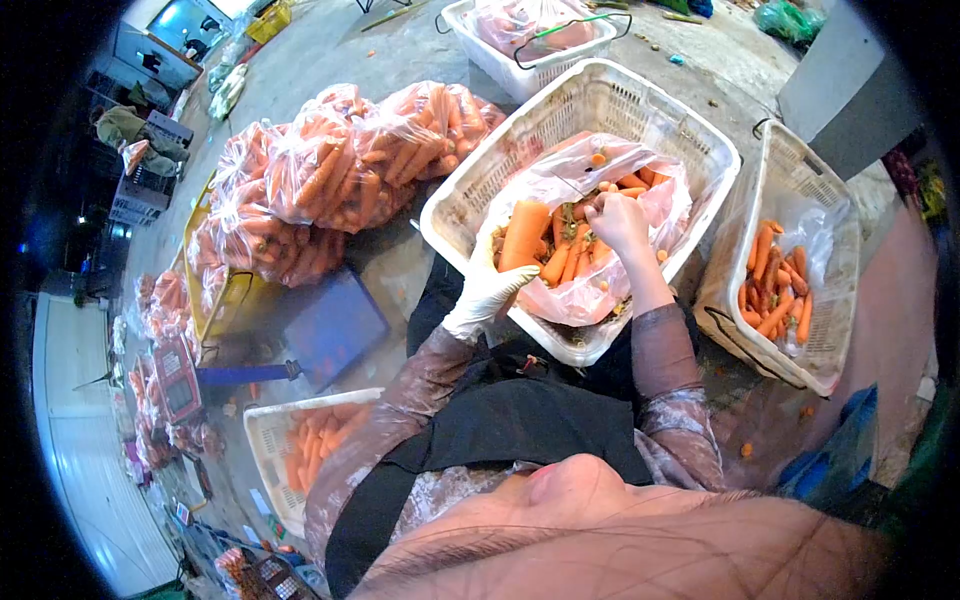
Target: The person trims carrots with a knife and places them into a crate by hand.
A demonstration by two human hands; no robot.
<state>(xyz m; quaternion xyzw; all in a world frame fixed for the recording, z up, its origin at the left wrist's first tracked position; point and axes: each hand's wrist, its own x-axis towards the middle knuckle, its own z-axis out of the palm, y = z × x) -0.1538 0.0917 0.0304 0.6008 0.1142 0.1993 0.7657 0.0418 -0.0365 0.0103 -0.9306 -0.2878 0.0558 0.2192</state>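
In my white-gloved left hand (488, 292) is a thick orange carrot (524, 235), held upright with the thumb across its lower end. My bare right hand (618, 222) is closed above the loose carrots (572, 258); what its fingers grip, if anything, I cannot make out. Both hands are over a pink plastic bag (660, 208), which lies open inside a large white basket (590, 75). Bits of cut carrot and stem lie among the carrots in the bag.
Filled carrot bags (340, 165) are piled at the left on a yellow crate (205, 290). A white basket of carrots (775, 285) stands at the right, another carrot basket (265, 430) at the lower left. A scale (178, 380) and a grey pillar (850, 95) flank the area.
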